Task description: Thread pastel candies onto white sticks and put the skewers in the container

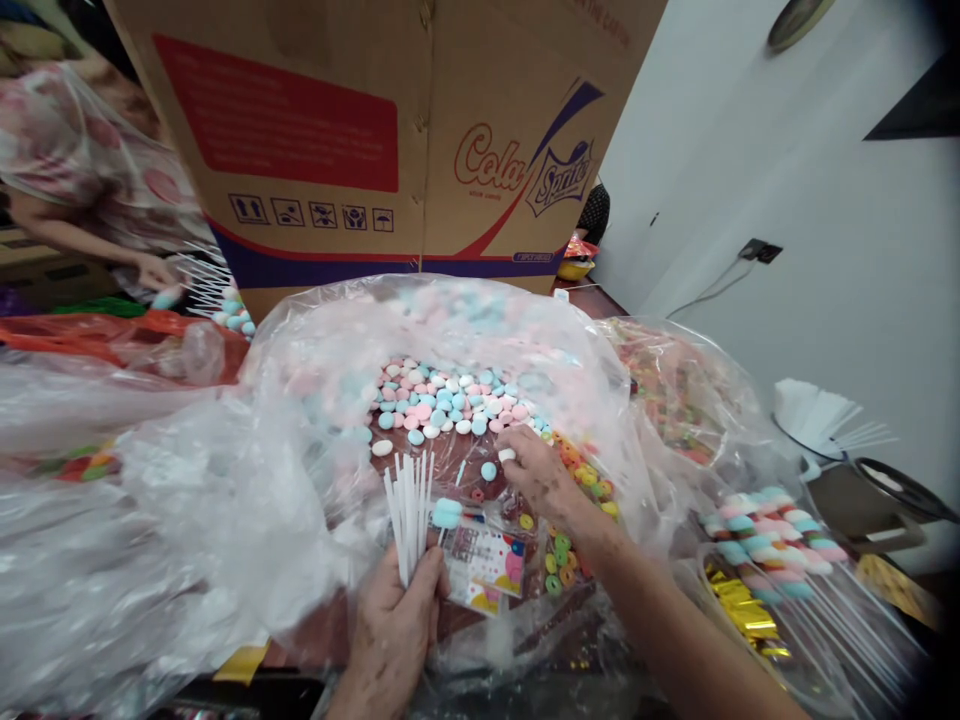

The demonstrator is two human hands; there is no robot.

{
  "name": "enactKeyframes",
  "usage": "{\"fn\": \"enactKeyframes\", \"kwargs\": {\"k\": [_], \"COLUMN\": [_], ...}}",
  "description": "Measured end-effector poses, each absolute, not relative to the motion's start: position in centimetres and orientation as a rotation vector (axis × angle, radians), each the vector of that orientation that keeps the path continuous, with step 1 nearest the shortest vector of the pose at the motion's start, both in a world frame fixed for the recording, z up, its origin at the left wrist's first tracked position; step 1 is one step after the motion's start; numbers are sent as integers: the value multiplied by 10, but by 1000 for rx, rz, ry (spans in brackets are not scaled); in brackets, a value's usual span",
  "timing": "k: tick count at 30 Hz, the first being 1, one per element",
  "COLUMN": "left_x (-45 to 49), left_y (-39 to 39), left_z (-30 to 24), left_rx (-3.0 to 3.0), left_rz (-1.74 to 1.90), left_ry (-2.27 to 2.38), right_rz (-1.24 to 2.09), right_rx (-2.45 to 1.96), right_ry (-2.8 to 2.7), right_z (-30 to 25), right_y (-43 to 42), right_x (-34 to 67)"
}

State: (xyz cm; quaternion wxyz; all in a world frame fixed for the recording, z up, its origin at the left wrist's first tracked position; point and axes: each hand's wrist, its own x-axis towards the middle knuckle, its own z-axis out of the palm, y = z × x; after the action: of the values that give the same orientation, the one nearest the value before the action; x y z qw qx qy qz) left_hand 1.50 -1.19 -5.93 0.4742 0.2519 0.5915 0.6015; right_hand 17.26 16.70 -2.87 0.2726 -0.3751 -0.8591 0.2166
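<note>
My left hand [401,610] is closed around a bundle of white sticks [409,505] that point up and away. Just right of the bundle are light blue marshmallows [447,514]; whether a stick runs through them I cannot tell. My right hand [536,475] reaches in from the right, its fingertips pinching a white marshmallow [508,455]. Beyond it lies a heap of pink, blue and white marshmallows [450,400], spilling from a big clear plastic bag [345,310]. One blue marshmallow [489,471] lies alone near my right fingers. A printed card or packet [487,565] sits by my left thumb.
Ring-shaped gummies [559,565] lie beside my right forearm. Finished marshmallow skewers [772,540] and gold ties [746,605] are at the right. A tall carton [322,130] stands behind the bag. At the far left, a co-worker's hand [157,275] is near more skewers. Plastic sheeting [217,520] covers the left.
</note>
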Motion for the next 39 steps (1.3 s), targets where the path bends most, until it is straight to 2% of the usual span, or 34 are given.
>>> {"fn": "enactKeyframes", "kwargs": {"k": [6,16,28,31,36,39], "left_x": [15,15,15,16,17,17], "left_y": [-12,-13,-10,-10,-10,-9], "left_z": [-56,-60,-63,-62,-63,-63], "left_rx": [603,642,641,650,757,850], "left_rz": [1474,1452,1457,1462,1432,1438], "left_ry": [1440,1428,1441,1437,1471,1499], "right_rz": [664,235,-21,255,1235,1583], "right_rx": [-848,-1003,-1006,-1070,-1088,-995], "right_ry": [-2252,-2521,-2617,-2419,-1669,-1365], "right_z": [-31,-41,-41,-41,-26,-8], "right_y": [158,147,138,144,150,146], "right_x": [163,165,157,156,163,163]}}
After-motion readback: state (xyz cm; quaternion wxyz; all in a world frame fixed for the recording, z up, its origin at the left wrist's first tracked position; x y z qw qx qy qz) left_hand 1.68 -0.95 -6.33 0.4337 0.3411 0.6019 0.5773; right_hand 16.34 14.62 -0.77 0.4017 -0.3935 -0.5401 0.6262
